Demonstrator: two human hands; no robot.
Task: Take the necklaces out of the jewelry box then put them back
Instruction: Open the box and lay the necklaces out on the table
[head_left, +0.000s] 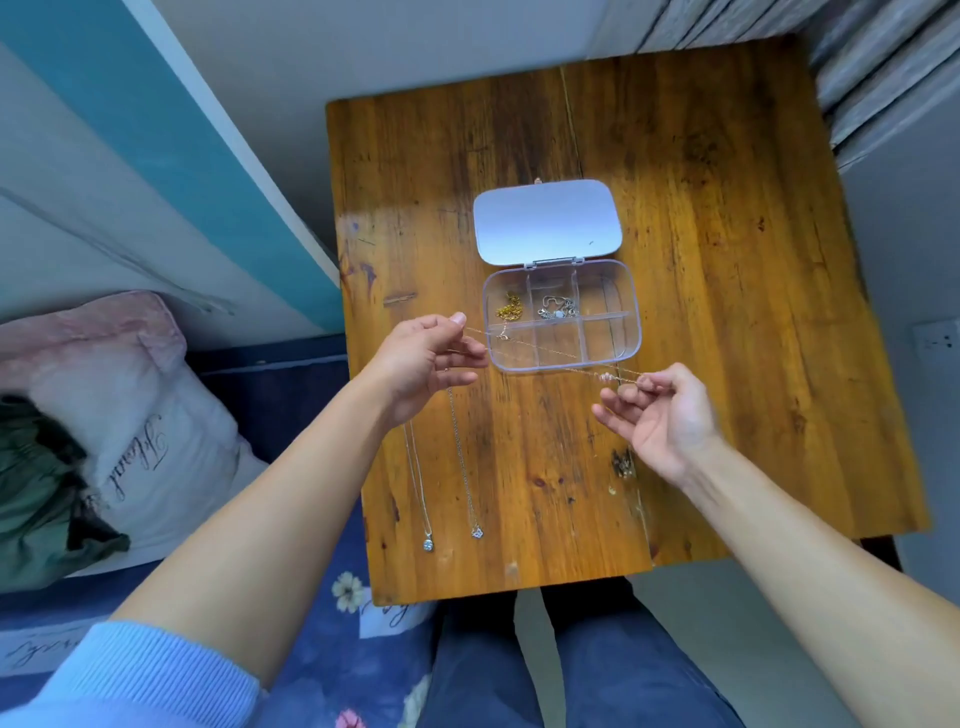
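A clear plastic jewelry box (631, 332) lies open on the wooden table (701, 260), its lid (547, 221) folded back. One compartment holds a gold chain (508, 306), another a silver chain (558, 307). A thin gold necklace (545, 349) is stretched above the box's front edge. My left hand (423, 364) pinches one end and my right hand (660, 410) pinches the other, near a small pendant. Two silver necklaces lie straight on the table below my left hand, one with a round stone (428, 544), one with a clover pendant (477, 532).
A bed with a blue floral sheet (322, 670) and a pink-white pillow (140, 395) lies to the left of the table. My legs (571, 675) are under the table's near edge. A wall stands behind the table.
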